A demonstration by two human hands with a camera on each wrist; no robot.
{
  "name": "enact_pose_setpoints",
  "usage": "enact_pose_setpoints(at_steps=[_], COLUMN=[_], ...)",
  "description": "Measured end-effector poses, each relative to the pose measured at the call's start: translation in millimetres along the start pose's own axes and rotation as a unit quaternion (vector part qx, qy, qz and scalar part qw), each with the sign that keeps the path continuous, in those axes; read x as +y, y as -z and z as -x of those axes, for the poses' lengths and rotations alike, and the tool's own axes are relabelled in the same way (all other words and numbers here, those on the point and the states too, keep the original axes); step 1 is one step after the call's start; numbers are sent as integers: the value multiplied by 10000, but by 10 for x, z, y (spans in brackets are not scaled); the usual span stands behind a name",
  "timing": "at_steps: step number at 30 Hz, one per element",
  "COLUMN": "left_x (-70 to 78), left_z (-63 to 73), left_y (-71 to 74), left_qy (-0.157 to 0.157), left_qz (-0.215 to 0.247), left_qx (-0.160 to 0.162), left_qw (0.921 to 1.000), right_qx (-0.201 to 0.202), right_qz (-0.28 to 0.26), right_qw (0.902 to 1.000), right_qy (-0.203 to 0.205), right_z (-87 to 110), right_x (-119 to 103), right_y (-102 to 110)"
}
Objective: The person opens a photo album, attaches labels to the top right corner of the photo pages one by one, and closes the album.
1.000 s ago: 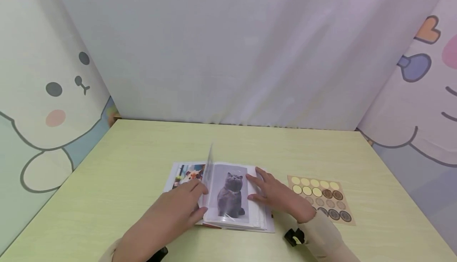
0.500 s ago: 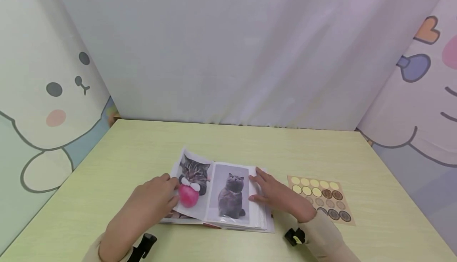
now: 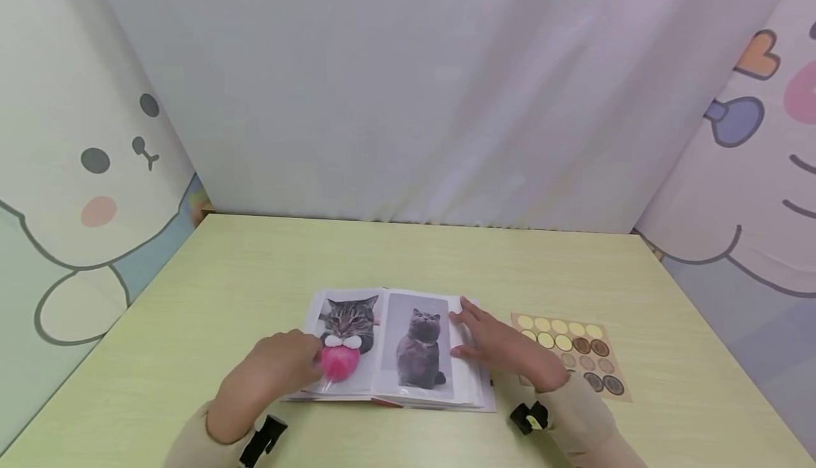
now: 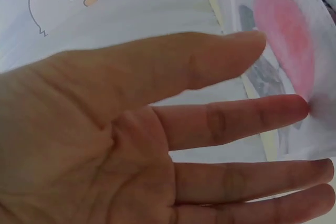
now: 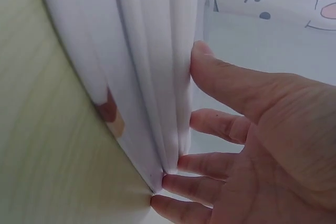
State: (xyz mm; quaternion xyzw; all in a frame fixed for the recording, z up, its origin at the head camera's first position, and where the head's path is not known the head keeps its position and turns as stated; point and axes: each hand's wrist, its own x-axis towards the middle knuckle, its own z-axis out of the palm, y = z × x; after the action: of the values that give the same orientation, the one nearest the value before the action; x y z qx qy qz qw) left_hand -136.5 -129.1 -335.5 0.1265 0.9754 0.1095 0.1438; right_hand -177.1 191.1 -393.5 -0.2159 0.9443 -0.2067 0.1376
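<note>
A photo album [image 3: 470,383] lies open on the table, seen in the head view. Its left page has a photo of a tabby cat [image 3: 348,319] with a pink ball; the right page has a grey cat photo [image 3: 419,358]. My left hand [image 3: 277,365] is at the album's left edge. In the left wrist view its fingers [image 4: 231,121] are extended, the index fingertip against the page. My right hand [image 3: 503,344] rests along the right edge. Its fingertips touch the stacked page edges [image 5: 152,66] in the right wrist view, thumb on the top side.
A tan sheet [image 3: 586,347] with rows of round coin-like pictures lies to the right, partly behind the right forearm. The pale yellow table [image 3: 408,255] runs back to a white curtain [image 3: 395,100]. Cartoon-printed cloths hang at both sides.
The left hand has moved left with a standing page, which now lies flat on the left side and shows the tabby cat. The right hand has stayed by the right edge.
</note>
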Motion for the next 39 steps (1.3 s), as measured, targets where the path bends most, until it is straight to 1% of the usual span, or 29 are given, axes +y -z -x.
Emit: enact_pose_setpoints(at_steps=[3,5,10,13,15,17,19,20,22,24,25,28,31,33,36,39], left_x=[10,19,56,97,135,181,240,273,339,407,438,516,560,573,583,592], left_z=[-38,-54,-67,-81,-99,-125,-148,-160,-183,-194,-201,-209,-204,-199,-193,-192], left_y=[-56,-83,-117,-137,-170,-210,-253,-273,-304,-335,-351,-400,-441,-461,-486,-512], left_qy=[11,-11,-48,-211,-490,-862,-1331,-1602,-2029,-2300,-2384,-2478,-2498,-2492,-2426,-2394], left_qz=[8,8,24,-97,-151,-154,-139,-151,-172,-210,-211,-252,-306,-348,-414,-563], left_qx=[-113,-112,-43,55,233,475,729,840,911,867,797,609,527,538,577,665], left_qw=[9999,9999,10000,9997,9984,9950,9883,9834,9748,9691,9676,9666,9664,9663,9675,9670], right_qx=[-62,-94,-121,-127,-131,-124,-108,-105,-97,-84,-78,-59,-54,2,123,209], right_qz=[-106,-149,-245,-269,-253,-240,-221,-204,-181,-170,-164,-184,-214,-172,-35,61], right_qw=[9999,9998,9995,9994,9994,9994,9996,9996,9997,9998,9998,9998,9997,9998,9999,9997], right_qy=[-42,-77,-133,-178,-197,-197,-168,-143,-98,-64,-48,-63,-102,-140,-94,139], right_z=[5,8,16,14,9,5,2,2,1,2,2,5,11,11,7,16], right_x=[3,1,2,7,12,19,25,26,32,33,34,26,16,15,38,100], right_y=[17,28,44,41,35,30,27,28,28,31,32,37,42,44,49,53])
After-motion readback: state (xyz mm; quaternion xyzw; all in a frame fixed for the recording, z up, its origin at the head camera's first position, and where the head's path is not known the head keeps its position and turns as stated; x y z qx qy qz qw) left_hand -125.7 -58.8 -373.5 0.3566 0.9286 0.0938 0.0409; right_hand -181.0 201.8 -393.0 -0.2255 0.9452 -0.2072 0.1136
